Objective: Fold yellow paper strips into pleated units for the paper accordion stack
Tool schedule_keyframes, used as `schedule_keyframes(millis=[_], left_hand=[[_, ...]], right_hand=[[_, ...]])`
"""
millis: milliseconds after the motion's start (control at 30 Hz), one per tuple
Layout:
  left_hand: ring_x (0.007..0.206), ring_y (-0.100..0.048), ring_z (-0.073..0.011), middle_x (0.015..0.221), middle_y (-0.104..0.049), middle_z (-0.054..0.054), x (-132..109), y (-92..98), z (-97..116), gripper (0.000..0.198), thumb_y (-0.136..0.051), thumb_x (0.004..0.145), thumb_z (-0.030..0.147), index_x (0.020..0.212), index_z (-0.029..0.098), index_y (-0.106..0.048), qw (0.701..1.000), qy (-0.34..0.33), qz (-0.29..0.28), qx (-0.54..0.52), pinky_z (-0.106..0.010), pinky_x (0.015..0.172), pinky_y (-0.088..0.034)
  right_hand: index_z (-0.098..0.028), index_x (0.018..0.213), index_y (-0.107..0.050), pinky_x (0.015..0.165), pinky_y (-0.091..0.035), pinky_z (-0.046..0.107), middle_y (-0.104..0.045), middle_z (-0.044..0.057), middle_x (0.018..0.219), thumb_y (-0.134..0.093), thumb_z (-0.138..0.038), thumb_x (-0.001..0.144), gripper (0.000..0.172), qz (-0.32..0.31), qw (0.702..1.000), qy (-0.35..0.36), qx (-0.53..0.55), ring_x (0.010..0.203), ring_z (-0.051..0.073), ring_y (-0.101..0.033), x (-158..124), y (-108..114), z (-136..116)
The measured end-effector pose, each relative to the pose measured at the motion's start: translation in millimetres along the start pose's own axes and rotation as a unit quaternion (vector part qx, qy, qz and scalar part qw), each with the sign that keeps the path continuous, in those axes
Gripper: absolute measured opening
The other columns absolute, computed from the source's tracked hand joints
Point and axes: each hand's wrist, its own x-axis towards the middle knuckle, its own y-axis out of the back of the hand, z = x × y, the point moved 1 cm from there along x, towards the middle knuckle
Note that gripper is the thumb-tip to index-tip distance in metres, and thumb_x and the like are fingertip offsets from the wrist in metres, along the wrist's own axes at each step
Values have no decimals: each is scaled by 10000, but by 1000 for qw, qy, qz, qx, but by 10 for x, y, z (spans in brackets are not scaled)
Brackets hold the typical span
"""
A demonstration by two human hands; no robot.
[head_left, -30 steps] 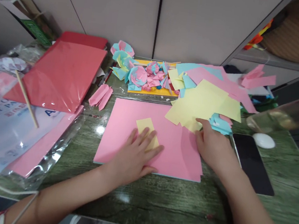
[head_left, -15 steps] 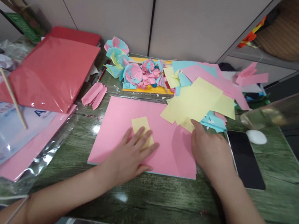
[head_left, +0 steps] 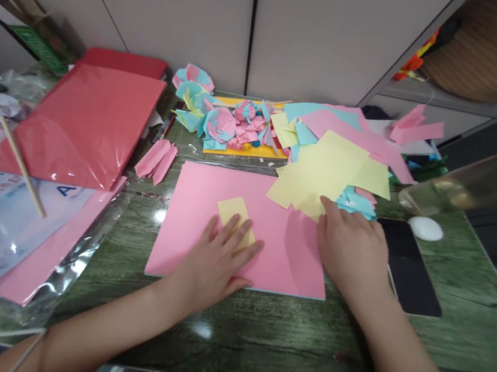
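My left hand (head_left: 214, 260) lies flat with fingers spread over a small yellow paper piece (head_left: 235, 210), pressing it on a pink paper sheet (head_left: 213, 181). A thin blue edge shows under the pink sheet. My right hand (head_left: 352, 247) is closed, knuckles up, at the pink sheet's right side. One of its fingers reaches onto the lower edge of several loose yellow sheets (head_left: 323, 165). Its other fingertips are hidden, so whatever they may hold does not show. Folded blue paper (head_left: 357, 202) lies just beyond that hand.
A black phone (head_left: 413, 266) and a white oval object (head_left: 425, 228) lie at the right. Paper flowers (head_left: 221, 123) sit at the back, with folded pink paper (head_left: 157, 160) nearer. Red packets (head_left: 88, 124), a stick (head_left: 22, 164) and a plastic-wrapped paper pack (head_left: 6, 241) fill the left.
Both hands keep nearly the same place and pose. The whole view has shifted slightly, and the right hand covers a little more of the phone's upper left side.
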Motion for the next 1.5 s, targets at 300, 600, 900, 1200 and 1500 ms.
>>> schedule_keyframes(millis=[300, 600, 900, 1200, 1500], left_hand=[[1332, -154, -342, 1461, -202, -115, -8, 5, -2, 578, -295, 871, 548, 1373, 264, -250, 1000, 3, -4, -8, -593, 1016, -200], [1321, -217, -299, 1433, -283, -106, 21, 33, 9, 541, -358, 884, 483, 1355, 230, -276, 1000, -21, -1, 2, -528, 1032, -227], [1277, -334, -233, 1347, -422, -115, 10, 9, 20, 338, -369, 902, 165, 1236, 133, -410, 993, -116, 30, 1, -385, 1041, -277], [1195, -408, -233, 1237, -496, -116, 49, 61, 5, 342, -460, 871, 361, 1123, 132, -481, 994, -82, 39, -56, -387, 1020, -301], [1105, -432, -266, 1132, -514, -103, 68, 131, -28, 538, -499, 793, 536, 1177, 164, -442, 995, -30, 19, -89, -431, 926, -353]], right_hand=[[-171, 1308, -376, 983, -242, 449, -427, 106, 1351, -328, -366, 908, 447, -27, 980, 122, 152, 1247, 253, -351, 82, -304, -105], [-196, 1351, -315, 1045, -162, 513, -332, 109, 1412, -317, -424, 901, 505, -6, 983, 109, 145, 1317, 259, -244, 86, -304, -153], [-181, 1323, -358, 1046, -174, 503, -396, 108, 1371, -352, -381, 897, 471, -1, 978, 133, 162, 1276, 256, -316, 64, -241, -200], [-170, 1259, -437, 1008, -299, 406, -509, 73, 1275, -386, -263, 883, 391, -13, 941, 230, 249, 1200, 210, -393, 27, -156, -285], [-172, 1241, -465, 997, -255, 408, -589, 60, 1151, -389, -130, 852, 398, 2, 940, 277, 197, 1149, 229, -403, -17, -188, -374]])
